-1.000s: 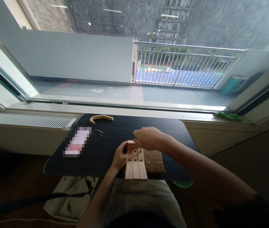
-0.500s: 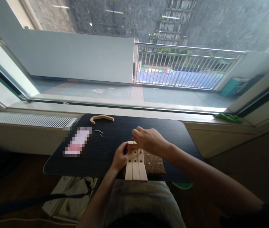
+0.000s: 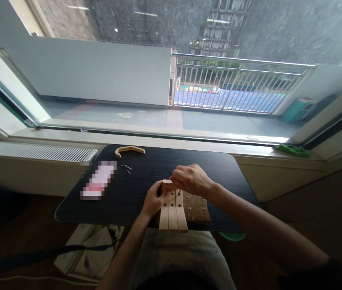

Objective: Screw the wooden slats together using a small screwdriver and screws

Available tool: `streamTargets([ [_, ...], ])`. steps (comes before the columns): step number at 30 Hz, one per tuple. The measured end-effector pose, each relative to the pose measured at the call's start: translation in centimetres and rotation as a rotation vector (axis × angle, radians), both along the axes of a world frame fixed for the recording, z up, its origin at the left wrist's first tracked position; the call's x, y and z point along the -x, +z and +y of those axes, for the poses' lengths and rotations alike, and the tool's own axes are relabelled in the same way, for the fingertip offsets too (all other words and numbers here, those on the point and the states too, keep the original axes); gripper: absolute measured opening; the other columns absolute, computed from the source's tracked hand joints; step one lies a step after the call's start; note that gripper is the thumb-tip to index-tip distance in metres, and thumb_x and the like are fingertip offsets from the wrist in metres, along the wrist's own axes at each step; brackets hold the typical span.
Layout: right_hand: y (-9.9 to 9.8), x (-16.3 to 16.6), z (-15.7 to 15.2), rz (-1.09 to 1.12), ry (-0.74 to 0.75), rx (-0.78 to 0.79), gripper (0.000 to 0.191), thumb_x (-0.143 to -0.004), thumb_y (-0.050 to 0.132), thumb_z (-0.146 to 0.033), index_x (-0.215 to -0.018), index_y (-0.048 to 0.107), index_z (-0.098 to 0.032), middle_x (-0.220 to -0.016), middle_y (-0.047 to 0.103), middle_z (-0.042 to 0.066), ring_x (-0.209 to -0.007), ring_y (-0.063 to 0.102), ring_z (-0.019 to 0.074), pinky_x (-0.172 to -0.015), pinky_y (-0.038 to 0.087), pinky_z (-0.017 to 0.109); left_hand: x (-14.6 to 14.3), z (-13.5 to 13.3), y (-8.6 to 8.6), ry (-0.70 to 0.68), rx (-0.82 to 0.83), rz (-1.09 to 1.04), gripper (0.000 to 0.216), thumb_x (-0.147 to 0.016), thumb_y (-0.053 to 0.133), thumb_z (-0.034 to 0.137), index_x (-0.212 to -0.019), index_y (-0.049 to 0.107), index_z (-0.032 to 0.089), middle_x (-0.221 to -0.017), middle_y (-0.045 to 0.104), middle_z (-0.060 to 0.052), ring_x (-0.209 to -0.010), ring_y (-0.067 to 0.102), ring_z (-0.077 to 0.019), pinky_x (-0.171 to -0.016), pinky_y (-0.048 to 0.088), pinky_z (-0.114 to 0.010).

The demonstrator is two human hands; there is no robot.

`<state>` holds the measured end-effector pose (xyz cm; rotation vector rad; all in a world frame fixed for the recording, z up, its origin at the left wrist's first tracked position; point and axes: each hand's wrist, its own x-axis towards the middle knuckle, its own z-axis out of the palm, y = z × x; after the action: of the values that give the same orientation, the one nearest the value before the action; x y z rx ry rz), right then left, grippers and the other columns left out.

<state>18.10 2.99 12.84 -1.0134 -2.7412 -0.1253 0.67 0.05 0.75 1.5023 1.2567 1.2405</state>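
A pale wooden piece of three slats (image 3: 172,219) side by side, with several dark round holes, lies near the table's front edge. My left hand (image 3: 153,200) grips its left side, fingers wrapped round the upper end. Across that end runs a short pale wooden block (image 3: 166,182). Above the upper right holes, my right hand (image 3: 192,177) is closed, its fingertips pressed together; what they pinch is hidden. A dark pin-like thing (image 3: 179,193) stands in an upper right hole. Under the slats and to their right is a rough brown block (image 3: 198,207) with light specks.
On the black table (image 3: 98,211) lie a curved wooden hook (image 3: 130,149) at the back, some small metal pieces (image 3: 126,167), and a blurred pink-white item (image 3: 100,179). Behind stand a radiator (image 3: 53,152) and a window sill (image 3: 159,141) with a green cloth-like thing (image 3: 292,151).
My right hand has shifted slightly right and down, its fist turned a little over the slats' upper end. My left hand and the slats stay in place.
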Motion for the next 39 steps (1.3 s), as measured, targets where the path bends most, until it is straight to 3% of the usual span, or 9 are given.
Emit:
streamTargets([
  [6,0.2,0.6,-0.4,0.005,-0.056,-0.012,0.043,-0.101,0.028,-0.033,-0.081,0.061,-0.016,-0.070,0.060,0.002,-0.054,0.043,0.0101,-0.051,0.019,0.027,0.0,0.1,-0.1,-0.004,-0.011,0.009,0.023,-0.078,0.065,0.028,-0.097,0.068,0.015,-0.090,0.071,-0.006,-0.089,0.064,-0.0222,-0.083,0.050,-0.032],
  [14,0.1,1.8,-1.4,0.008,-0.336,0.010,0.045,-0.102,0.026,-0.035,-0.084,0.063,-0.017,-0.075,0.068,0.006,-0.057,0.055,0.0129,-0.050,0.019,0.027,0.0,0.1,-0.2,-0.001,0.004,-0.018,0.024,-0.077,0.066,0.029,-0.097,0.068,0.016,-0.089,0.071,-0.005,-0.090,0.065,-0.0224,-0.082,0.051,-0.032],
  [20,1.1,2.7,-2.0,-0.056,-0.544,0.060,0.041,-0.101,0.025,-0.033,-0.090,0.062,-0.019,-0.082,0.072,0.009,-0.066,0.065,0.0187,-0.054,0.028,0.027,-0.1,0.0,0.0,0.000,0.000,-0.033,0.022,-0.076,0.067,0.029,-0.095,0.069,0.017,-0.088,0.071,-0.005,-0.088,0.065,-0.0218,-0.081,0.051,-0.031],
  [26,3.1,2.5,-3.1,-0.128,-0.484,0.150,0.020,-0.091,0.042,-0.032,-0.097,0.056,-0.019,-0.083,0.072,0.009,-0.067,0.066,0.0226,-0.057,0.034,0.028,0.0,0.0,0.1,-0.019,-0.003,-0.020,0.021,-0.077,0.066,0.028,-0.095,0.068,0.016,-0.088,0.071,-0.004,-0.086,0.065,-0.0210,-0.079,0.051,-0.030],
  [32,4.8,1.5,-3.6,-0.251,-0.299,0.252,0.018,-0.090,0.041,-0.026,-0.103,0.051,-0.019,-0.084,0.071,0.009,-0.072,0.067,0.0252,-0.057,0.035,0.030,0.0,0.1,-0.1,-0.002,-0.020,-0.035,0.023,-0.076,0.068,0.030,-0.095,0.068,0.017,-0.090,0.071,-0.005,-0.087,0.065,-0.0208,-0.080,0.051,-0.030],
  [39,5.4,0.3,-2.8,-0.265,-0.278,0.317,0.023,-0.088,0.045,-0.025,-0.108,0.049,-0.015,-0.101,0.066,0.013,-0.078,0.065,0.0248,-0.058,0.039,0.031,0.1,0.3,-0.6,0.000,-0.024,-0.014,0.024,-0.076,0.067,0.031,-0.095,0.068,0.016,-0.092,0.072,-0.005,-0.087,0.065,-0.0210,-0.080,0.051,-0.030],
])
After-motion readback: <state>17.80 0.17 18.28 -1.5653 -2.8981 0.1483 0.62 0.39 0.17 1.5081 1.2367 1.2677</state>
